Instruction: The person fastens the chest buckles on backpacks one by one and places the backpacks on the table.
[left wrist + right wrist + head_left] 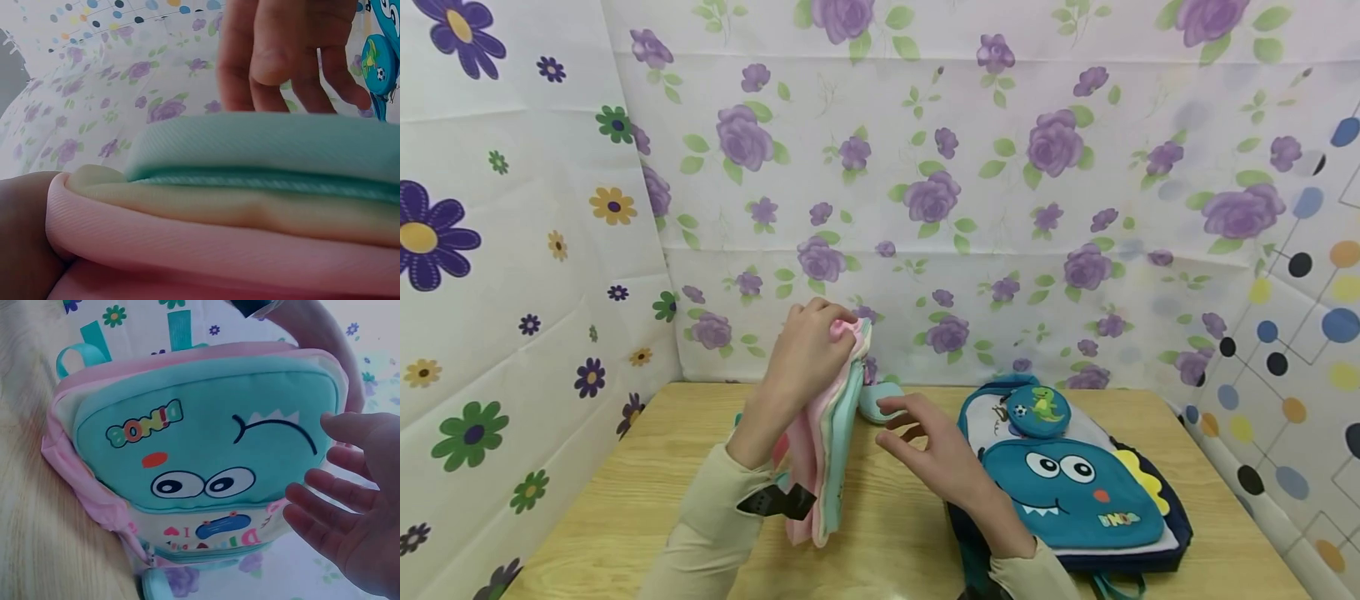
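A pink and mint children's backpack [835, 433] stands edge-on on the table, left of the middle. My left hand [812, 346] grips its pink upper edge, the fingers bent over it. In the right wrist view, the mint front panel [206, 431] shows cartoon eyes, an orange spot and lettering, upside down in that picture. My right hand [928, 446] is held beside that front, fingers spread and a little bent, holding nothing. Beyond it, a small mint round pouch [877, 402] is close to the backpack's far side.
A blue and white dinosaur backpack [1075, 492] lies face up at the right, with a round blue pouch [1037, 411] on its upper part. The wooden table [640, 492] is bordered by flowered cloth [865, 200] behind and patterned cloth on both sides.
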Motion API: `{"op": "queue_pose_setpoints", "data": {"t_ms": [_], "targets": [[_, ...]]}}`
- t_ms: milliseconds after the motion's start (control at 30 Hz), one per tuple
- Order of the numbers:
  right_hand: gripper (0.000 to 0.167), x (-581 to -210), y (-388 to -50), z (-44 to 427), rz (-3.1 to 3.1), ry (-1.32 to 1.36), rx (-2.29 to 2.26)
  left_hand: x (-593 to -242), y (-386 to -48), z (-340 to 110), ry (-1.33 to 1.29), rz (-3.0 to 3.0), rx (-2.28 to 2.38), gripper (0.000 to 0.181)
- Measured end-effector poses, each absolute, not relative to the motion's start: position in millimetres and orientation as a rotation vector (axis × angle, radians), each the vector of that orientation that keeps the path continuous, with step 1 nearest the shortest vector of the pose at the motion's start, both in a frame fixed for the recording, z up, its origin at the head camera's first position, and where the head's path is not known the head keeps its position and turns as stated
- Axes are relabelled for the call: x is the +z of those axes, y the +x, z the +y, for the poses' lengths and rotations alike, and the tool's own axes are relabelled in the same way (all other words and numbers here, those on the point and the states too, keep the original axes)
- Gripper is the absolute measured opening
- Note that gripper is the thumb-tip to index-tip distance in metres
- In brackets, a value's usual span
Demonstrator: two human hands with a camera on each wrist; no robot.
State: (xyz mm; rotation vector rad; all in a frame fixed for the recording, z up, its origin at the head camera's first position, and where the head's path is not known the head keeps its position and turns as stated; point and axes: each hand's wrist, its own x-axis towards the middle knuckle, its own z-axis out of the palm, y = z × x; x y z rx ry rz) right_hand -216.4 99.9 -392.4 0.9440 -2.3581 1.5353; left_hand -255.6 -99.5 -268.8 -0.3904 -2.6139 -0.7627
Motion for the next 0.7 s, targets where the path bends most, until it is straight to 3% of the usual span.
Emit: {"op": "queue_pose_setpoints", "data": {"t_ms": [400, 700], "targets": [[0.047, -379.2, -207.6, 101.7, -2.276, 0.966, 1.529, -276.5, -258.0, -95.0, -0.431, -2.551, -0.988, 0.026], [0.069, -376.8, -206.1, 99.1, -2.293, 0.904, 1.505, -284.3, -257.2, -81.5, -0.503, -2.443, -1.165, 0.023]]}}
